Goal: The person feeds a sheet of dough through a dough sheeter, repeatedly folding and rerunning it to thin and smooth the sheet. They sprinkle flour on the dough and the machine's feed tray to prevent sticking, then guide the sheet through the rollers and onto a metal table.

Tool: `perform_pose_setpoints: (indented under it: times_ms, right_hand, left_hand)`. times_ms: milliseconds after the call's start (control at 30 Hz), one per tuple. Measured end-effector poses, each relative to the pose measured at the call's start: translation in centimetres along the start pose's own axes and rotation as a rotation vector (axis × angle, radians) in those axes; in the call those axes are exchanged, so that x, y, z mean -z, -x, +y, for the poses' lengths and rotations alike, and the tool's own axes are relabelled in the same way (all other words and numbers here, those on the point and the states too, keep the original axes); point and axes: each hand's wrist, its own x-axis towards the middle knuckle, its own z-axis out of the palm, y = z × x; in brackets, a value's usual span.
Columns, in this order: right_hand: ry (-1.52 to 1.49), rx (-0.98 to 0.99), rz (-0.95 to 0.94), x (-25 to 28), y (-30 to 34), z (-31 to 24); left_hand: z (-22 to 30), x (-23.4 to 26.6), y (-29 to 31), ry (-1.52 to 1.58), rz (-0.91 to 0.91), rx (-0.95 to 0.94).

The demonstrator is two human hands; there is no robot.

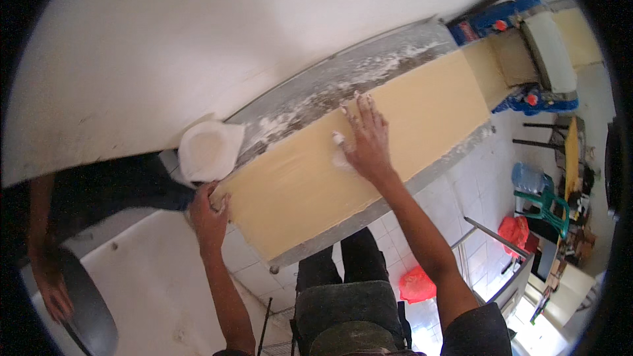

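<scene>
A long, pale yellow dough sheet (pixel 330 171) lies along a grey metal table (pixel 422 43), its far strip dusted with white flour. My right hand (pixel 368 142) is spread palm down on the middle of the sheet, flour on its fingertips, with a white flour smear beside the thumb. At the sheet's left end my left hand (pixel 210 214) has its fingers bent around the corner of the dough, partly hiding the grip. Just beyond that hand stands a white, round container (pixel 210 151) with pale powder inside.
At the right end, a blue roller machine (pixel 527 53) with red knobs meets the dough. Another person's hand (pixel 54 293) is at far left beside a grey rounded surface (pixel 92 303). Red bags (pixel 417 285), a green chair (pixel 547 204) and a water jug (pixel 527 178) stand lower right.
</scene>
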Motion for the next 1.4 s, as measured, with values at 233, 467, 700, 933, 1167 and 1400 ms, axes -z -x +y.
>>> perform_pose_setpoints:
  times_ms: [233, 467, 700, 933, 1167, 1400]
  right_hand:
    - [-0.047, 0.159, -0.15, -0.2, 3.1, 4.1]
    - [0.603, -0.479, 0.186, 10.9, -0.2, 32.0]
    - [-0.151, 0.012, -0.043, -6.3, 3.5, 0.8]
    - [-0.2, 0.097, -0.193, -3.5, 7.1, 2.3]
    - [0.575, -0.503, 0.244, 11.7, -2.1, 33.0]
    - [0.329, 0.087, 0.176, 5.4, -7.0, 25.4]
  left_hand:
    - [4.1, -7.1, 4.2, -0.629, 0.111, -0.211]
    - [5.7, -9.7, 12.6, -0.664, -0.164, -0.01]
    - [5.8, -8.4, 14.6, -0.147, 0.084, -0.062]
    - [5.3, -9.7, 5.5, -0.614, 0.116, 0.048]
    - [7.6, -10.9, 12.7, -0.615, -0.102, 0.048]
    - [4.8, -11.1, 12.5, -0.241, -0.023, -0.142]
